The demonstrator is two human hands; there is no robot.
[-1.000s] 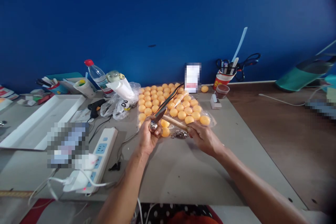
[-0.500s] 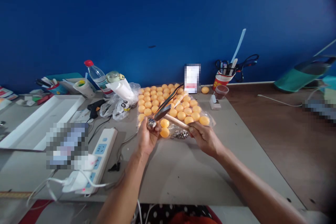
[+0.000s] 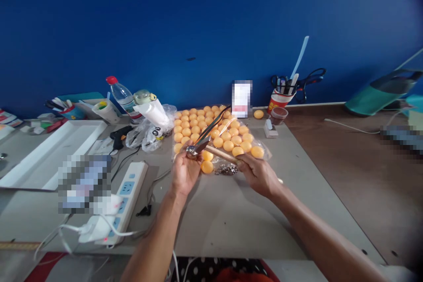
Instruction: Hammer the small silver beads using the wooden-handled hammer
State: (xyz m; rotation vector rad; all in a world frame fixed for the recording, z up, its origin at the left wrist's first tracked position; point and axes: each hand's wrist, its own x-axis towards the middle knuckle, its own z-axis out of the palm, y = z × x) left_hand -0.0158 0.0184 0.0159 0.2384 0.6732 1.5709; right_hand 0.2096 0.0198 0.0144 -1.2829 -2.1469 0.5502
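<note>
My right hand (image 3: 257, 172) is wrapped round the light wooden handle of a hammer (image 3: 220, 154), whose dark metal head points left. My left hand (image 3: 186, 172) cups a shiny silver ball (image 3: 192, 152) between its fingers. The hammer's head is right against or just over the ball; whether they touch I cannot tell. Just beyond both hands lie orange balls (image 3: 228, 146) in clear plastic, several in rows. A small heap of shiny metal pieces (image 3: 226, 170) rests between my hands, close to a loose orange ball (image 3: 207, 167).
To the left are a white power strip (image 3: 127, 198) with plugged-in chargers, a white tray (image 3: 79, 141), a black glue gun (image 3: 120, 135) and a bottle (image 3: 121, 94). A phone (image 3: 241, 99) leans on the blue wall. A cup of tools (image 3: 280, 97) stands right of it.
The hammer's head has moved down and left, closer to the silver ball. My left hand has turned slightly, with the ball still in it.
</note>
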